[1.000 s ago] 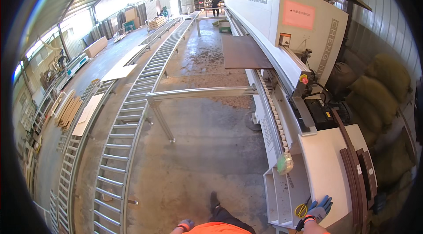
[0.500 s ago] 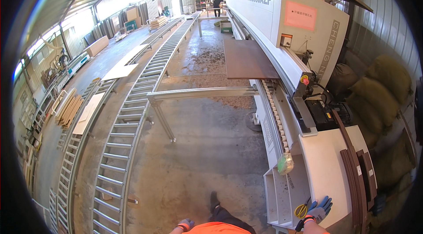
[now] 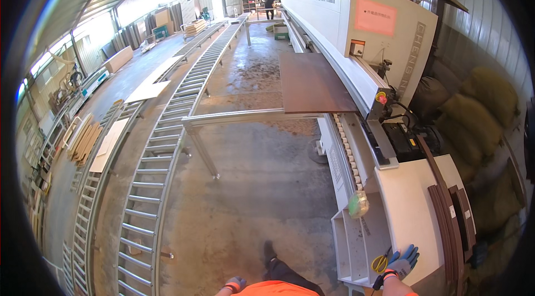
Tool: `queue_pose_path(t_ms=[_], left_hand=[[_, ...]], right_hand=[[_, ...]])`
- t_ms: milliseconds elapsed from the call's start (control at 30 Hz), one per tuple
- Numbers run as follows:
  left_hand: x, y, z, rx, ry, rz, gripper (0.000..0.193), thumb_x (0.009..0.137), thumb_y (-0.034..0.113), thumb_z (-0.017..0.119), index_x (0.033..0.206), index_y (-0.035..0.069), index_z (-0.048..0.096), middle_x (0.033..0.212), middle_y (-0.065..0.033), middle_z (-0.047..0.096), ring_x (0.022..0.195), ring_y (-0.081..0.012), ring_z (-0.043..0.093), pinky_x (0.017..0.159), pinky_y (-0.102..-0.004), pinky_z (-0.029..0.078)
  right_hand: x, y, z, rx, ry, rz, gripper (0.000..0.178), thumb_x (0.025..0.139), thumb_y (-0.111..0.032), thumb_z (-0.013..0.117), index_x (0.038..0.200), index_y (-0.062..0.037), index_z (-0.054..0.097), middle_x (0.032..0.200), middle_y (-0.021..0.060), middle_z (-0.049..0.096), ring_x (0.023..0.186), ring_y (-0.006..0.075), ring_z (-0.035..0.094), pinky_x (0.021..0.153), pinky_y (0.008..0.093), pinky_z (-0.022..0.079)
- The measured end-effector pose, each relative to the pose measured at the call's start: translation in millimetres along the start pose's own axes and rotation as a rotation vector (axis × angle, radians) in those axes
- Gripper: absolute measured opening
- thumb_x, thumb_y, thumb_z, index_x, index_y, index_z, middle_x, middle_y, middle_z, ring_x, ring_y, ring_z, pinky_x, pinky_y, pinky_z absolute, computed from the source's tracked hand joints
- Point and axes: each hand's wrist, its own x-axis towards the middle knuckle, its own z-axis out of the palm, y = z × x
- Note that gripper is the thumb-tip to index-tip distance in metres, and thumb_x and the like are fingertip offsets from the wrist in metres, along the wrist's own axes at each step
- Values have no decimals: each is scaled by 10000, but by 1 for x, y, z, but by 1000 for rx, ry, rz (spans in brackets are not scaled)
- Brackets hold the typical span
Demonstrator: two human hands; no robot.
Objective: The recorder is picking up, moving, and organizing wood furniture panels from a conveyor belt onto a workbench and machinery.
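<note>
My right hand [image 3: 403,264], in a grey and blue glove, rests with spread fingers on the white end surface [image 3: 415,209] of a long machine. Just left of it lie scissors with yellow handles [image 3: 380,263]. My left hand [image 3: 236,283], also gloved, is low beside my orange top; its fingers are too small and partly hidden to read. A dark brown panel [image 3: 317,84] lies along the machine's feed side, its near edge over the metal support bar [image 3: 239,118]. Dark brown edging strips [image 3: 444,221] lie to the right of my right hand.
The long white machine [image 3: 320,12] runs away from me on the right, with full sacks [image 3: 473,112] beside it. Roller conveyors [image 3: 146,201] stretch along the left, one carrying pale boards [image 3: 108,145]. Far off, a person in dark clothes [image 3: 270,3] stands near shelves.
The brown panel has advanced toward me along the machine and now reaches over the support bar. The view has shifted slightly; both my hands stay nearly where they were.
</note>
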Motion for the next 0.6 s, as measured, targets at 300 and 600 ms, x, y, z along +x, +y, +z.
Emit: queue_pose_path(t_ms=[300, 600], left_hand=[[-1, -7, 18, 103, 2, 63, 424, 865, 424, 547, 1093, 86, 660, 1114, -177, 648, 1070, -347, 595, 905, -422, 459], [26, -13, 7, 56, 13, 118, 352, 854, 407, 548, 979, 109, 690, 1049, -152, 671, 993, -351, 620, 828, -430, 492]], right_hand=[[0, 1, 8, 9, 54, -55, 543, 916, -319, 493, 1390, -73, 398, 1442, 177, 371, 1316, 377, 356, 1084, 471, 299], [-1, 19, 22, -55, 40, -12, 614, 860, -326, 551, 1397, -71, 397, 1445, 183, 370, 1331, 377, 342, 1129, 457, 235]])
